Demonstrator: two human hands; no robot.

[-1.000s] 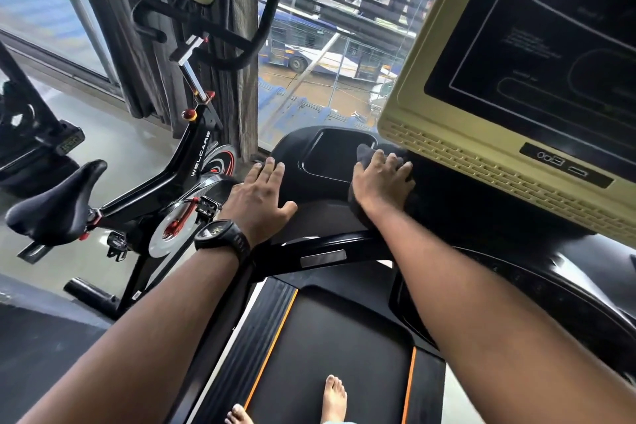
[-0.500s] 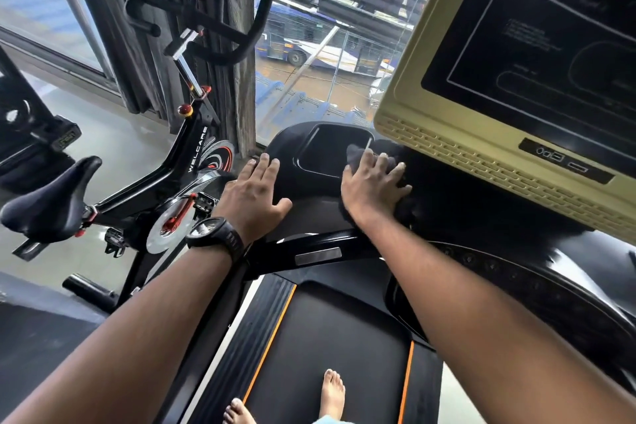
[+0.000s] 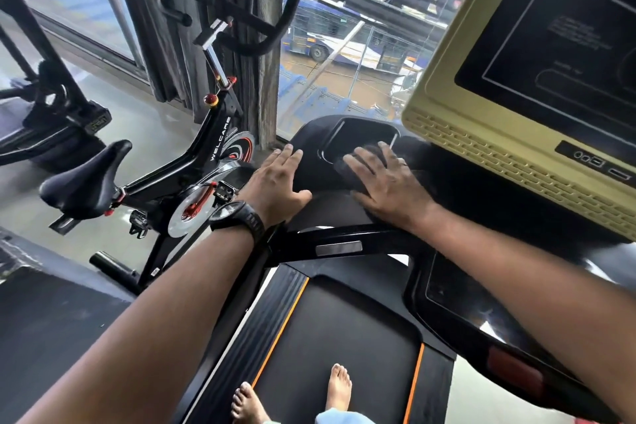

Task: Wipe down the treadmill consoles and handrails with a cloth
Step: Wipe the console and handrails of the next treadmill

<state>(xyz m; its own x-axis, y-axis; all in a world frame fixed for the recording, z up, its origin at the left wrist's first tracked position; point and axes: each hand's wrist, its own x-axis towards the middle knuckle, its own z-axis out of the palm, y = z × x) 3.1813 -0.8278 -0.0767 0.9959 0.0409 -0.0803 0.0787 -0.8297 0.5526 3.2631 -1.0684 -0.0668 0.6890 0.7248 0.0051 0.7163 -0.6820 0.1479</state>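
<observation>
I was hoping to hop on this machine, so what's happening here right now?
A person stands barefoot on the treadmill belt, cleaning the console. The right hand presses a dark cloth flat against the recessed tray on the console's left side, fingers spread. The left hand rests flat on the console edge beside it, holding nothing. The yellow-framed screen sits above, to the right of the hands.

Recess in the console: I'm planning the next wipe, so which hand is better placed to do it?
Right. The right hand presses the cloth flat at the recess edge. The left hand lies flat on the console beside it, with no cloth.
</observation>
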